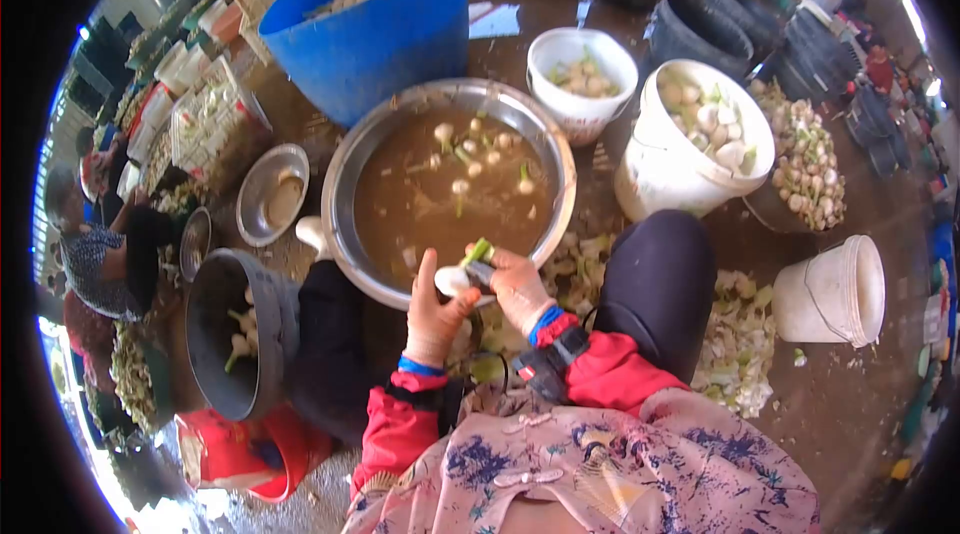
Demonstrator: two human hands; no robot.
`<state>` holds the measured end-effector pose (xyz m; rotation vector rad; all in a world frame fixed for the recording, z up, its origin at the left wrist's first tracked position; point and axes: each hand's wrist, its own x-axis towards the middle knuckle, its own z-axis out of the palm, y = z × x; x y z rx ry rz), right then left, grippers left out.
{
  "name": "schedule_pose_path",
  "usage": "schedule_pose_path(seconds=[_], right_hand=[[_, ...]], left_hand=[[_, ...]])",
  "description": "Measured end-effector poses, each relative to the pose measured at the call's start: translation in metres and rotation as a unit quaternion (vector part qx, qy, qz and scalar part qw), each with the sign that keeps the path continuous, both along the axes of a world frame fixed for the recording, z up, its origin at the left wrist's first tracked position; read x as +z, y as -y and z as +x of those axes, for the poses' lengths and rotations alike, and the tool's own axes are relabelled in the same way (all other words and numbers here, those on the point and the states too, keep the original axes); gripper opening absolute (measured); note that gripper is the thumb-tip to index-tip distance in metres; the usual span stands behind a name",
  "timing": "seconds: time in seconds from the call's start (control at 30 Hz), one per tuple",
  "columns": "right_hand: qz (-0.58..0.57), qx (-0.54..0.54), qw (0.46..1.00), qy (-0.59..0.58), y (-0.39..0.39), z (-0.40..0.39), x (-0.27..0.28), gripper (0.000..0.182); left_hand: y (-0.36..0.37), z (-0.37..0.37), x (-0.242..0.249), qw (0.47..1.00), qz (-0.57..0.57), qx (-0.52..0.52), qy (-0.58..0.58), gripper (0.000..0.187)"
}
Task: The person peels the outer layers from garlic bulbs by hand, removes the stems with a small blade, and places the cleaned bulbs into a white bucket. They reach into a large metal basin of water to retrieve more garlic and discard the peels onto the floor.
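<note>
My left hand point(435, 319) holds a white bulb point(452, 281) with a green stem over the near rim of a wide metal basin. My right hand point(515, 289) is closed at the bulb's stem side, with a small dark object point(481, 272) between its fingers, too small to make out clearly. Both hands appear to wear thin pale gloves. In the metal basin point(340, 204), several bulbs with green stems point(470, 149) float in brown water.
A tall blue tub point(370, 49) stands behind the basin. White buckets point(655, 169) of bulbs are at the right, an overturned-looking white bucket point(815, 294) farther right. A dark bucket point(270, 334) stands left. Peelings point(735, 349) cover the floor. Another person point(95, 259) sits far left.
</note>
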<state>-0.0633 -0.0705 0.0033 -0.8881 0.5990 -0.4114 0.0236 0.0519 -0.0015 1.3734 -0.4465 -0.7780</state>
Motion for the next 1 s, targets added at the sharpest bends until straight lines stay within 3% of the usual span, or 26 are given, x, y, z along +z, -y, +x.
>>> schedule_pose_path(seconds=[0.03, 0.1, 0.17, 0.23, 0.3, 0.37, 0.43, 0.5, 0.57, 0.6, 0.63, 0.7, 0.73, 0.77, 0.83, 0.93, 1.0], right_hand=[[-0.026, -0.008, 1.000, 0.002, 0.001, 0.003, 0.002, 0.037], [-0.056, -0.011, 0.998, 0.017, 0.001, 0.003, -0.002, 0.038], [0.017, 0.060, 0.996, 0.060, 0.006, -0.001, 0.009, 0.034], [0.047, 0.068, 0.996, 0.045, 0.003, -0.003, 0.000, 0.031], [0.090, 0.034, 0.993, 0.063, 0.002, -0.001, -0.012, 0.031], [0.111, 0.015, 0.991, 0.072, 0.005, -0.001, -0.017, 0.033], [0.081, -0.025, 0.996, -0.001, 0.007, 0.000, -0.010, 0.035], [0.028, 0.006, 1.000, -0.001, 0.002, -0.002, -0.007, 0.036], [-0.204, 0.077, 0.974, -0.062, -0.008, 0.003, -0.019, 0.040], [-0.245, 0.096, 0.961, -0.083, -0.012, 0.004, -0.019, 0.040], [-0.244, 0.098, 0.961, -0.082, -0.013, 0.005, -0.020, 0.040], [-0.302, 0.120, 0.943, -0.073, -0.014, 0.002, -0.020, 0.038], [-0.286, 0.104, 0.950, -0.071, -0.012, 0.001, -0.020, 0.039], [-0.285, 0.101, 0.950, -0.073, -0.008, 0.000, -0.020, 0.039], [-0.150, 0.072, 0.978, -0.125, 0.005, -0.002, -0.016, 0.041], [-0.146, 0.032, 0.979, -0.141, 0.018, -0.006, -0.027, 0.037], [-0.149, 0.011, 0.975, -0.167, 0.033, -0.011, -0.036, 0.034]], left_hand=[[0.003, 0.001, 0.001, 0.998, -0.020, 0.011, 0.056, 0.093], [-0.002, -0.003, 0.014, 0.985, -0.038, 0.023, -0.170, 0.085], [0.004, 0.003, 0.016, 0.950, -0.101, -0.025, -0.293, 0.065], [-0.001, 0.017, 0.015, 0.902, -0.065, -0.074, -0.421, 0.068], [-0.003, 0.032, -0.035, 0.914, -0.012, -0.028, -0.404, 0.069], [-0.005, 0.026, -0.046, 0.922, 0.038, 0.016, -0.384, 0.069], [0.002, 0.000, -0.007, 0.980, 0.061, 0.126, -0.140, 0.078], [0.004, -0.023, 0.024, 0.996, 0.043, 0.063, -0.056, 0.094], [0.006, -0.019, -0.020, 0.989, 0.044, 0.088, 0.109, 0.089], [0.007, -0.014, -0.014, 0.969, 0.121, 0.122, 0.176, 0.076], [0.010, -0.012, -0.009, 0.969, 0.122, 0.124, 0.176, 0.076], [0.014, -0.011, 0.001, 0.966, 0.171, 0.170, 0.094, 0.056], [0.017, -0.008, -0.008, 0.978, -0.011, 0.199, -0.058, 0.042], [0.009, -0.008, -0.008, 0.978, 0.032, 0.189, -0.083, 0.042], [-0.003, -0.009, 0.014, 0.987, 0.121, 0.072, -0.074, 0.050], [-0.017, -0.010, 0.017, 0.986, 0.092, -0.001, -0.142, 0.062], [-0.022, -0.011, 0.015, 0.979, 0.039, 0.018, -0.198, 0.063]])
